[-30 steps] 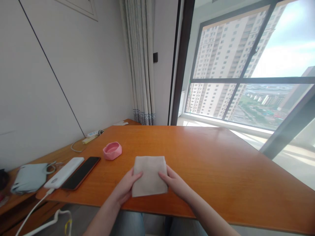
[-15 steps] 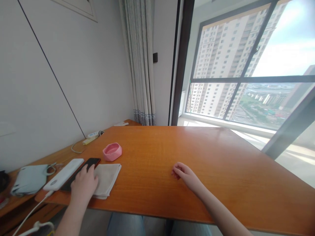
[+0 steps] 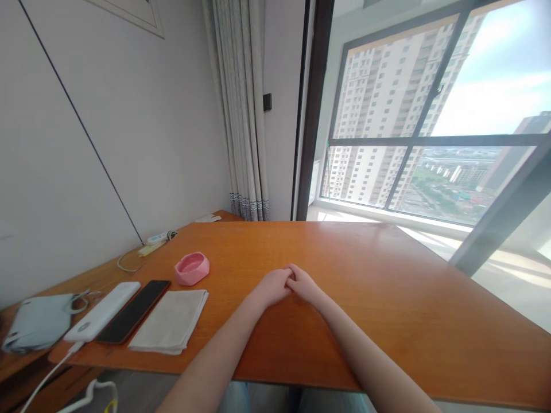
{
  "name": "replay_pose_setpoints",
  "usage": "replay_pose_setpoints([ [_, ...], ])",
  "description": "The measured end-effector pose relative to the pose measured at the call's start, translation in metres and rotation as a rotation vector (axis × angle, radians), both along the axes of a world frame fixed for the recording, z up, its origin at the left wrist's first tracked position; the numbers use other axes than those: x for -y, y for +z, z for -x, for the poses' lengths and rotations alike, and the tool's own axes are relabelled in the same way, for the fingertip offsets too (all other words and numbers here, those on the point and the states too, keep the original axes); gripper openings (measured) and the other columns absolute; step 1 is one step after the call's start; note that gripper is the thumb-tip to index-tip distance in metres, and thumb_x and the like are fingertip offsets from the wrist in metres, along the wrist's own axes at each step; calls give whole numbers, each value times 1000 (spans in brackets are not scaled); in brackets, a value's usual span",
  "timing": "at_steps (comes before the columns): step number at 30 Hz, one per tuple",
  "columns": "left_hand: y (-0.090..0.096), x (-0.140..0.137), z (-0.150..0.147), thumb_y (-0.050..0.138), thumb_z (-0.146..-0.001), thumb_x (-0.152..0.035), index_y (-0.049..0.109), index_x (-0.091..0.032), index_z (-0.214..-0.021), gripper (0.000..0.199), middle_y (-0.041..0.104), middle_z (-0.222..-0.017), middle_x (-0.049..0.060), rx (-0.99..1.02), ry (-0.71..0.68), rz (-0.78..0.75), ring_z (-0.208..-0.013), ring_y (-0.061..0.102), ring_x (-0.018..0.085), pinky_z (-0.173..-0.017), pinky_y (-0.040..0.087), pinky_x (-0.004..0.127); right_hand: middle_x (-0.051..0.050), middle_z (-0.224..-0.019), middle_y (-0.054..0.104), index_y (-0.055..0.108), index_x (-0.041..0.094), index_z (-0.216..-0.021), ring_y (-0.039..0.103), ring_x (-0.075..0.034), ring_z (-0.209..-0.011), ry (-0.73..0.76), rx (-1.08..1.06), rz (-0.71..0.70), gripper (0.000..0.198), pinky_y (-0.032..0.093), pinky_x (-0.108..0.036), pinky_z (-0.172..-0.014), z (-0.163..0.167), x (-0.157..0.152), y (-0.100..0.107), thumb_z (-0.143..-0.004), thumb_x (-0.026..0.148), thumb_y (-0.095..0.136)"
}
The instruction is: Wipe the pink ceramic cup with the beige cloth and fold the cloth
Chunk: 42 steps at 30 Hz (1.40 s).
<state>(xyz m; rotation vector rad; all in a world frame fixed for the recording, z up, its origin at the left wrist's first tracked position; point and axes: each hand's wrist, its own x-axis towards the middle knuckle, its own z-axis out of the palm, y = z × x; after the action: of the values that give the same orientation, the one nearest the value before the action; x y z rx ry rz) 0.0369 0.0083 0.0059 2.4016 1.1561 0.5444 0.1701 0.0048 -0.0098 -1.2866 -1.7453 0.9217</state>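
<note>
Over the middle of the wooden table point(image 3: 344, 258), my left hand point(image 3: 274, 287) and my right hand point(image 3: 305, 284) touch, their fingers closed together in a clasp. No object shows in either hand, though the far sides of the fingers are hidden. Left of them lies a folded beige cloth point(image 3: 172, 321), flat near the front edge. Beside the cloth rests a black phone point(image 3: 134, 312) with a red rim, screen up. A pink angular bowl, perhaps an ashtray point(image 3: 191, 269), stands behind the cloth.
A white power bank point(image 3: 103, 312) with a plugged-in white cable point(image 3: 49, 376) lies left of the phone. Farther left is a pale blue pouch point(image 3: 38, 321). A power strip point(image 3: 157, 238) sits by the wall, and a large window point(image 3: 430, 137) is at the right.
My left hand has left the phone and moved right to meet my right hand. My right hand has shifted slightly left. The phone and cloth lie uncovered.
</note>
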Motion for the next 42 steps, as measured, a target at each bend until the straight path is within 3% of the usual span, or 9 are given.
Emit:
replay_pose_setpoints([
  [5,-24,-4,-7,48,-70,-10,61,-15,-93,28,67,-96,11,26,-25,4,-88,62,23,-74,44,29,-2,-77,61,51,20,-79,55,-16,-75,-55,185,-73,16,41,-26,-71,-1,-1,-21,-68,8,48],
  [9,-33,-1,-4,49,-68,-10,63,-15,-93,29,67,-94,9,128,-50,46,-85,62,21,-73,44,29,-3,-80,63,51,20,-81,55,-17,-77,-38,244,-79,16,39,-26,-71,-1,5,-22,-70,8,47],
  [42,-30,-4,1,49,-69,-10,65,-14,-91,28,68,-92,6,200,-86,96,-85,62,19,-72,44,26,-5,-82,64,55,18,-82,56,-17,-78,-8,279,-66,18,38,-25,-70,-2,4,-17,-70,10,45],
])
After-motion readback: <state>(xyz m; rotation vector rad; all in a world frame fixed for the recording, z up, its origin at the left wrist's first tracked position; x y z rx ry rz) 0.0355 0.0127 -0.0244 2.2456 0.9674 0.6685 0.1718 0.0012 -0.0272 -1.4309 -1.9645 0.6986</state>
